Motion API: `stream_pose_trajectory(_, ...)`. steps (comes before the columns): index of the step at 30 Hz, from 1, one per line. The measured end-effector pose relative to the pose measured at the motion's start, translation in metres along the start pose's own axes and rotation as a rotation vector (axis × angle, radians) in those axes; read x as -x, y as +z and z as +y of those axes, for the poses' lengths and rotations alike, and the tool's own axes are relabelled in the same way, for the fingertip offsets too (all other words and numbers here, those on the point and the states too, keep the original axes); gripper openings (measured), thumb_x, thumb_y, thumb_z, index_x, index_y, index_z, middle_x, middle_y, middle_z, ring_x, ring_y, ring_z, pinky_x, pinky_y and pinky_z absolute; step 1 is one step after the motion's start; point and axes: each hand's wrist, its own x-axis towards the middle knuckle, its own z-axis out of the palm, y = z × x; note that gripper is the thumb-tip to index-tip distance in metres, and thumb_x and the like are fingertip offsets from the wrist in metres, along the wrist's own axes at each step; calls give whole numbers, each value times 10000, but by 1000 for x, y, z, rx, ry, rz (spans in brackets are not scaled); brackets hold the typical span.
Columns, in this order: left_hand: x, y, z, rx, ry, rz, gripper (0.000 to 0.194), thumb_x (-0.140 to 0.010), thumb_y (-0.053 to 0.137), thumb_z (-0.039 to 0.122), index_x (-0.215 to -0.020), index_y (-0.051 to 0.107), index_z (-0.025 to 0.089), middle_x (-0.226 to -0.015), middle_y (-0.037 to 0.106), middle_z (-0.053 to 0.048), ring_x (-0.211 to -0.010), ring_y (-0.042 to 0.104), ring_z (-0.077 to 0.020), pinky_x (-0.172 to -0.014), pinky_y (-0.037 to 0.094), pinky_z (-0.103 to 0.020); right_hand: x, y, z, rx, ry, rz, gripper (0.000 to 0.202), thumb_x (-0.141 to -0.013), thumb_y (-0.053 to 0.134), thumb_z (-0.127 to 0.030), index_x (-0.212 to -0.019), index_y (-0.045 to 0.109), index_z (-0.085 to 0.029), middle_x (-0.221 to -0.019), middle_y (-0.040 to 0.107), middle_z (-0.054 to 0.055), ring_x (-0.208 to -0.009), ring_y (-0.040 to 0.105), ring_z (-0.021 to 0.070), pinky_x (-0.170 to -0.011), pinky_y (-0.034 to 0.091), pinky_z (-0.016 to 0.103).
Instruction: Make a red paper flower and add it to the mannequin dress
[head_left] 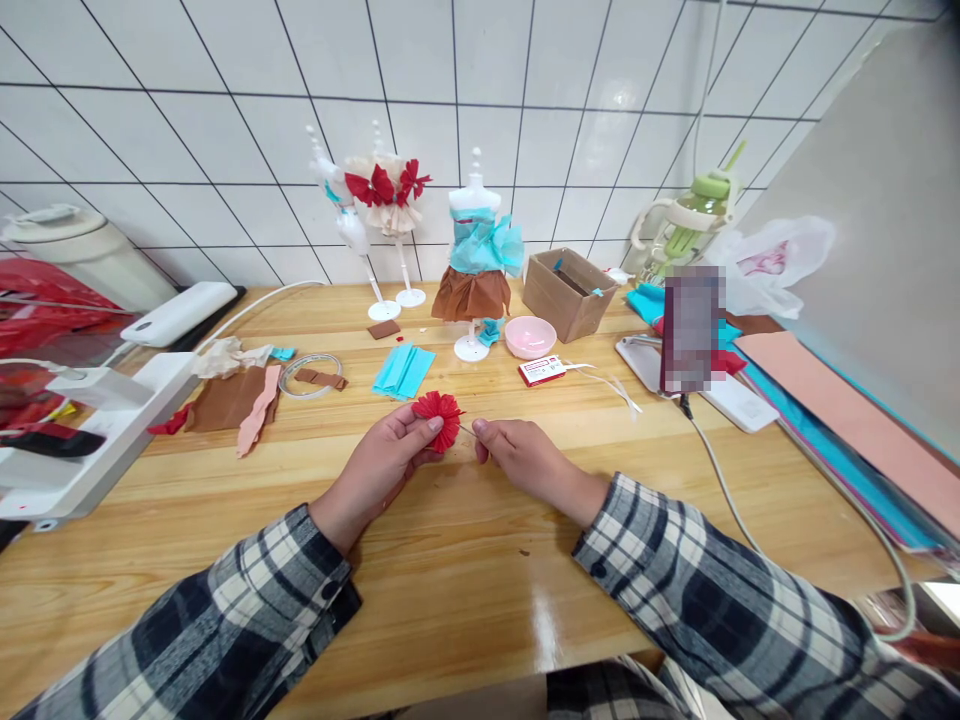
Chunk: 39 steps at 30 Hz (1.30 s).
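Note:
Near the middle of the table, my left hand pinches a round, pleated red crepe-paper flower, its thumb lying across the front. To its right, my right hand is closed with thumb and finger together on a thin needle-like piece, which points at the flower's edge; whether it is a needle or wire I cannot tell. Beyond the hands lie folded turquoise paper strips and a small red-and-white box. Behind them stands a small white dress form in a turquoise top and brown skirt.
Two more dress forms stand by the tiled wall. A pink bowl sits before a cardboard box. Left are a tape roll and a power strip; right, a propped phone with its cable and coloured paper sheets.

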Motion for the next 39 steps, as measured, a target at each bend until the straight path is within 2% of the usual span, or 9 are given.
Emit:
stream_pose_trajectory(7,-1,-1,-2,-12,11,14,298,-699,749,284,-962,651,184,-894,705,-24,-722,628,-117,-640,496,-215,0,2,2,8,-18,-9,632,-949,190,-556,-702,628,-174,-625,573,-7,-593,500,96,-616,334,216)
stream_pose_trajectory(13,-1,-2,-3,-43,29,-26,282,-702,749,292,-946,658,184,-764,695,-6,-707,621,-121,-642,491,-209,0,1,1,1,-31,-10,621,-949,200,-553,-687,617,-174,-620,570,-10,-576,486,90,-604,327,214)
stream_pose_trajectory(22,-2,-2,-4,-53,43,-34,267,-710,739,289,-942,653,190,-792,708,-19,-724,633,-141,-642,485,-226,-1,2,1,23,-17,-32,584,-950,247,-533,-688,629,-178,-639,589,-6,-598,496,97,-595,318,217)
stream_pose_trajectory(29,-1,-3,-4,-35,26,-22,246,-707,744,274,-926,662,197,-820,709,-4,-716,628,-120,-654,485,-211,-2,2,1,32,-11,-34,556,-947,282,-523,-670,618,-178,-627,586,-9,-597,492,97,-596,314,220)
stream_pose_trajectory(39,0,-1,-3,-17,29,11,272,-701,749,271,-940,648,191,-855,697,-6,-717,622,-116,-660,492,-220,1,0,1,-39,-20,-44,614,-949,212,-547,-661,600,-168,-616,556,-12,-569,474,87,-602,327,215)
